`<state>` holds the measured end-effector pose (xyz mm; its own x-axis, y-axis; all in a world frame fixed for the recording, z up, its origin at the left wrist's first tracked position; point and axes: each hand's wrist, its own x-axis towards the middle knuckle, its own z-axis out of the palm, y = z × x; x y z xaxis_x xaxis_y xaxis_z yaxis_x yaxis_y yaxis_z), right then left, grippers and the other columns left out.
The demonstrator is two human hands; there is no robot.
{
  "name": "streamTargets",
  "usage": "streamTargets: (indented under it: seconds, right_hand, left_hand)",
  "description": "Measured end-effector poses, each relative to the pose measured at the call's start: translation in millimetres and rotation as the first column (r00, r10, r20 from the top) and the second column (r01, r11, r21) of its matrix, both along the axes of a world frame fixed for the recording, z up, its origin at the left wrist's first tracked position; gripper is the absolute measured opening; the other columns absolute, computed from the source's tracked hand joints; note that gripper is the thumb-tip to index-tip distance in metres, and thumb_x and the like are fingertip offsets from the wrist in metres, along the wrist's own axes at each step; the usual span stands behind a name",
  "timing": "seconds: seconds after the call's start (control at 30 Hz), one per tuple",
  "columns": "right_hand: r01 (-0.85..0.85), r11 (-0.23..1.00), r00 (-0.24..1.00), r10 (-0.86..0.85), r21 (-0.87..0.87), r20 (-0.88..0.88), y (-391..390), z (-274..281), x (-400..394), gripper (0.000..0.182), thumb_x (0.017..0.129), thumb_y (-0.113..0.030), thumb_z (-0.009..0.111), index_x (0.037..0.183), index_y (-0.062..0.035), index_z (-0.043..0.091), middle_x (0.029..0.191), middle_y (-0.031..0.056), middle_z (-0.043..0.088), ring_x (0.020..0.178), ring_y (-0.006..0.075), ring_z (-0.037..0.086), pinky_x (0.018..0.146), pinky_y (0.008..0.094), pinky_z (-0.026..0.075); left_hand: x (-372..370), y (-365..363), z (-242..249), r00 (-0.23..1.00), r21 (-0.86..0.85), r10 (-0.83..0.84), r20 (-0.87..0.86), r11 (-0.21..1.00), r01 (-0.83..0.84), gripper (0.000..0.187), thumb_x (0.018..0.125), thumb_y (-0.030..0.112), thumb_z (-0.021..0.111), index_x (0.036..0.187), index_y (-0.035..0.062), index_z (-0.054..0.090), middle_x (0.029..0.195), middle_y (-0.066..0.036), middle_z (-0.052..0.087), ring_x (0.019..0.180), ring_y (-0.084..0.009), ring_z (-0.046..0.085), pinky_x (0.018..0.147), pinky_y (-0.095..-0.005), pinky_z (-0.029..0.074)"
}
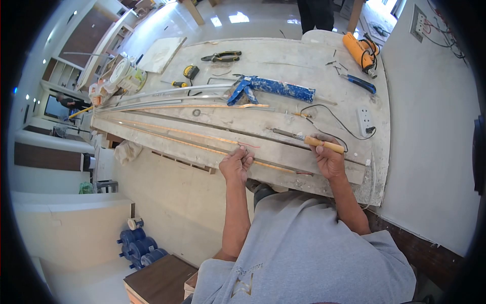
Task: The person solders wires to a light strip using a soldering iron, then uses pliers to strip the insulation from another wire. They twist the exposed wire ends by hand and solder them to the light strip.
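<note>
My left hand point(236, 164) pinches the end of a thin yellowish LED strip point(202, 136), and a short red wire sticks out past my fingers. A second LED strip point(276, 166) runs just below it along the table's near edge, with wires at its right end. In my right hand point(330, 158) is a soldering iron point(324, 144), gripped by its wooden handle, its metal tip pointing left over the board. The iron's black cord curves up toward a white power strip point(364, 121) at the right.
Behind my hands on the worktable point(283, 50) lie a blue caulking gun point(283, 88), pliers point(221, 57), a tape measure point(191, 72), a screwdriver point(177, 84), a utility knife point(360, 83) and an orange power tool point(358, 50). A bucket point(127, 75) stands at the left end. A person point(316, 15) stands beyond.
</note>
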<state>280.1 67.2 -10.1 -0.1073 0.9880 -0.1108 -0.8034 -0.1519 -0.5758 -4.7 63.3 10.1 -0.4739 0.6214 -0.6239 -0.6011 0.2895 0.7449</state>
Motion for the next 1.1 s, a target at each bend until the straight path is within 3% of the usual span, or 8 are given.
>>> streamTargets:
  seconds: [0.27,0.7,0.77,0.93,1.1]
  right_hand:
    - [-0.005,1.0,1.0,0.005,-0.002,-0.007,0,0,-1,0.035,0.081,0.01,0.068,0.114,0.002,0.062,0.122,0.0191,0.064,0.119,0.0301,0.062,0.106,0.0393,0.05]
    - [0.003,1.0,1.0,-0.003,0.011,0.01,1,-2,-2,0.036,0.081,0.01,0.066,0.115,0.0028,0.062,0.121,0.0185,0.065,0.118,0.0298,0.062,0.106,0.0396,0.049]
    - [0.003,1.0,1.0,-0.003,0.01,0.02,1,-1,-3,0.035,0.081,0.01,0.066,0.115,0.0029,0.062,0.12,0.0186,0.066,0.118,0.0296,0.062,0.106,0.0394,0.049]
    - [0.023,1.0,0.999,-0.023,0.004,0.047,-1,3,-4,0.034,0.08,0.01,0.065,0.113,0.0025,0.063,0.119,0.0179,0.066,0.118,0.0296,0.062,0.106,0.04,0.049]
    - [0.032,0.999,0.999,-0.032,0.005,0.017,-2,0,-7,0.034,0.079,0.011,0.065,0.113,0.0032,0.064,0.119,0.0182,0.066,0.119,0.0299,0.062,0.108,0.043,0.048]
  left_hand:
    - [-1,-3,-1,0.999,0.0,-0.032,-0.015,0.999,0.032,0.015,0.089,0.006,0.072,0.098,-0.0042,0.065,0.084,-0.011,0.07,0.069,-0.0233,0.072,0.053,-0.0258,0.061]
    - [9,-14,8,0.999,-0.001,0.003,0.033,1.0,-0.003,0.018,0.09,0.005,0.071,0.097,-0.0084,0.062,0.08,-0.014,0.068,0.068,-0.0252,0.072,0.056,-0.0291,0.062]
    - [8,-16,5,0.998,0.015,-0.056,0.035,0.998,0.055,0.02,0.091,0.009,0.072,0.1,-0.0074,0.063,0.086,-0.015,0.069,0.075,-0.0272,0.072,0.061,-0.0288,0.062]
    - [11,-24,2,0.998,0.022,-0.063,0.027,0.998,0.062,0.025,0.092,0.012,0.072,0.101,-0.0083,0.063,0.086,-0.016,0.069,0.074,-0.0271,0.072,0.061,-0.0295,0.062]
    - [13,-41,26,0.995,-0.015,-0.079,0.057,0.997,0.08,0.027,0.093,0.016,0.071,0.102,-0.0082,0.063,0.087,-0.016,0.069,0.072,-0.0262,0.072,0.06,-0.03,0.061]
